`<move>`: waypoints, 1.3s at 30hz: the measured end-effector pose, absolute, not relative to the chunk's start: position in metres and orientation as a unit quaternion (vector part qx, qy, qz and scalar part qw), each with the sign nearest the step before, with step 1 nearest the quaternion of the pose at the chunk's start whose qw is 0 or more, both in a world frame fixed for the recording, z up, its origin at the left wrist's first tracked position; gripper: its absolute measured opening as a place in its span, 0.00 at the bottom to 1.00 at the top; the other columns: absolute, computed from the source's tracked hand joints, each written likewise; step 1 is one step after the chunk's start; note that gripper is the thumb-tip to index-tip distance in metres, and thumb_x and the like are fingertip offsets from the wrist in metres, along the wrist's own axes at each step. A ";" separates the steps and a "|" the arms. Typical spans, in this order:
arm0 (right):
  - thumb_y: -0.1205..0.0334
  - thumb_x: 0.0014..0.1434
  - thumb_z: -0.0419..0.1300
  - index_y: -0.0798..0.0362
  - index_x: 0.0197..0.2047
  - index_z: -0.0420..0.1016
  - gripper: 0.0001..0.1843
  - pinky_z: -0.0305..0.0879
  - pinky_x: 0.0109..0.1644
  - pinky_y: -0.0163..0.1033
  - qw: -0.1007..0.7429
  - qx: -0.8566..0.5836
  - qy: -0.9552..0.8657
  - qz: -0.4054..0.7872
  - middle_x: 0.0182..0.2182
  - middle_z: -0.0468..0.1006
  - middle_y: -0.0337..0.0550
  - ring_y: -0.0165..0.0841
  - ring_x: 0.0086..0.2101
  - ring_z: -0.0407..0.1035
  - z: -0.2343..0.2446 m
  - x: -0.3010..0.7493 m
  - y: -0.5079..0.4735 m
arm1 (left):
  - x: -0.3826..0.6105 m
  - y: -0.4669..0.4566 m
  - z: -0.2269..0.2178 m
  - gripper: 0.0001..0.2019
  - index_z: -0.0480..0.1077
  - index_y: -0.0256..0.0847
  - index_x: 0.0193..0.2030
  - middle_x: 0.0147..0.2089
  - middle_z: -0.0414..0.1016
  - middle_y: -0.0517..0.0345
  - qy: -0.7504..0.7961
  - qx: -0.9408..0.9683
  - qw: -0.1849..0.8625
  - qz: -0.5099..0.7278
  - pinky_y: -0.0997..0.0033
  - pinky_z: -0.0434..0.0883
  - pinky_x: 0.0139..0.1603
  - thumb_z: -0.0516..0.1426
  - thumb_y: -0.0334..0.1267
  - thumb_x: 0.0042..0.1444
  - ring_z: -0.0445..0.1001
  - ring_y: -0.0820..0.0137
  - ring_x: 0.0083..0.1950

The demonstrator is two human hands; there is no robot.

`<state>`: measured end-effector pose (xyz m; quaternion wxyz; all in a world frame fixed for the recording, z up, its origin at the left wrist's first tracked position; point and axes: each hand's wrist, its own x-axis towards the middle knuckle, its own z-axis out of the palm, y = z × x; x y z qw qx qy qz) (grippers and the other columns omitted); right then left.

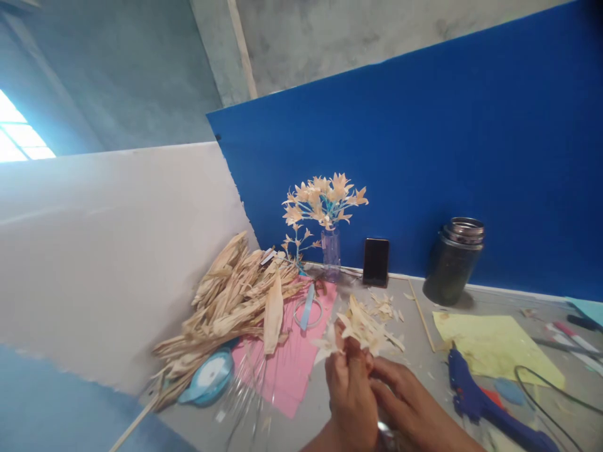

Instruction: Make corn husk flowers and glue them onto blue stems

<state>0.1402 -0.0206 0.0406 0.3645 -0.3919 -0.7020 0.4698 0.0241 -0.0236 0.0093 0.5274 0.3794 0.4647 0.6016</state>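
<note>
My left hand (352,392) is closed, fingers pinched together, with a pale star-shaped corn-husk flower (327,344) at its fingertips. Pressed close against it from the right, my right hand (406,395) has bent fingers, and whatever they grip is hidden. Below the hands, a small shiny metallic piece (386,428) shows in part; its kind cannot be made out. Just past my fingers lies a pile of cut husk pieces (365,320), with smaller husk scraps (382,306) behind it.
Left are dried corn husks (235,301), a blue tape dispenser (211,376), wires (252,383) and pink paper (292,389). Behind stand a vase (331,254) of husk flowers, a phone (375,262) and a dark flask (455,263). Right are a glue gun (485,402) and yellow paper (509,333).
</note>
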 end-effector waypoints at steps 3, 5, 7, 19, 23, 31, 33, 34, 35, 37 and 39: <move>0.35 0.65 0.48 0.49 0.30 0.75 0.29 0.70 0.44 0.39 0.364 -0.374 -0.687 0.505 0.27 0.78 0.43 0.40 0.34 0.73 0.039 0.137 -0.022 | 0.025 -0.010 0.043 0.25 0.70 0.42 0.39 0.35 0.73 0.55 0.417 0.318 0.534 0.663 0.71 0.68 0.31 0.58 0.65 0.55 0.67 0.72 0.29; 0.34 0.65 0.47 0.49 0.23 0.67 0.31 0.68 0.38 0.36 0.370 -0.390 -0.674 0.507 0.22 0.73 0.39 0.36 0.29 0.70 0.037 0.137 -0.021 | 0.024 -0.007 0.057 0.24 0.69 0.41 0.38 0.36 0.73 0.56 0.384 0.289 0.557 0.678 0.73 0.69 0.34 0.63 0.61 0.51 0.69 0.73 0.31; 0.35 0.65 0.48 0.49 0.21 0.63 0.31 0.66 0.37 0.35 0.374 -0.397 -0.663 0.513 0.20 0.71 0.38 0.34 0.26 0.68 0.034 0.138 -0.019 | 0.021 -0.010 0.061 0.24 0.70 0.40 0.37 0.34 0.73 0.56 0.396 0.324 0.578 0.636 0.74 0.69 0.32 0.66 0.60 0.48 0.70 0.72 0.31; 0.41 0.66 0.51 0.50 0.32 0.75 0.24 0.64 0.35 0.37 0.335 -0.401 -0.672 0.525 0.27 0.78 0.41 0.36 0.30 0.71 0.018 0.140 -0.013 | -0.028 -0.009 0.039 0.19 0.75 0.36 0.27 0.26 0.72 0.57 0.513 0.431 0.509 0.540 0.76 0.63 0.27 0.64 0.53 0.51 0.65 0.75 0.25; 0.48 0.63 0.56 0.51 0.33 0.77 0.17 0.66 0.35 0.37 0.335 -0.444 -0.673 0.488 0.29 0.80 0.41 0.37 0.31 0.73 0.011 0.149 -0.002 | -0.048 0.002 0.031 0.19 0.72 0.37 0.29 0.28 0.72 0.57 0.545 0.393 0.476 0.567 0.78 0.59 0.22 0.65 0.54 0.50 0.64 0.77 0.23; 0.43 0.52 0.62 0.53 0.32 0.81 0.20 0.64 0.30 0.37 0.391 -0.502 -0.590 0.497 0.24 0.78 0.40 0.34 0.25 0.68 0.009 0.146 0.005 | -0.007 -0.027 0.008 0.13 0.72 0.36 0.27 0.21 0.70 0.58 0.527 0.486 0.576 0.393 0.76 0.58 0.20 0.60 0.46 0.52 0.63 0.77 0.19; 0.42 0.50 0.63 0.53 0.26 0.80 0.21 0.62 0.29 0.36 0.395 -0.516 -0.581 0.490 0.20 0.75 0.39 0.33 0.24 0.66 0.012 0.146 0.004 | -0.002 -0.028 0.005 0.14 0.72 0.36 0.27 0.22 0.70 0.58 0.525 0.489 0.574 0.395 0.76 0.58 0.20 0.59 0.47 0.52 0.63 0.76 0.19; 0.41 0.49 0.63 0.53 0.25 0.79 0.21 0.61 0.28 0.36 0.396 -0.522 -0.573 0.493 0.19 0.73 0.38 0.33 0.23 0.65 0.014 0.147 0.004 | -0.001 -0.028 0.004 0.15 0.72 0.36 0.27 0.22 0.70 0.58 0.526 0.487 0.575 0.396 0.76 0.58 0.20 0.59 0.48 0.52 0.63 0.76 0.19; 0.41 0.49 0.63 0.53 0.24 0.79 0.22 0.61 0.28 0.36 0.396 -0.526 -0.563 0.499 0.17 0.72 0.37 0.32 0.22 0.64 0.015 0.147 0.004 | -0.002 -0.028 0.003 0.15 0.72 0.36 0.27 0.22 0.71 0.58 0.527 0.482 0.577 0.397 0.76 0.59 0.19 0.59 0.49 0.52 0.64 0.76 0.19; 0.40 0.48 0.64 0.53 0.24 0.79 0.23 0.60 0.28 0.36 0.400 -0.531 -0.542 0.514 0.17 0.72 0.37 0.32 0.22 0.63 0.015 0.146 0.005 | -0.004 -0.028 0.003 0.17 0.72 0.36 0.28 0.23 0.71 0.58 0.530 0.467 0.583 0.401 0.76 0.60 0.18 0.59 0.50 0.52 0.65 0.75 0.19; 0.39 0.48 0.64 0.53 0.24 0.79 0.23 0.60 0.27 0.36 0.399 -0.533 -0.527 0.528 0.17 0.73 0.38 0.31 0.21 0.63 0.015 0.145 0.005 | -0.006 -0.028 0.003 0.17 0.72 0.36 0.29 0.23 0.71 0.58 0.529 0.450 0.594 0.406 0.76 0.61 0.18 0.60 0.51 0.51 0.66 0.75 0.19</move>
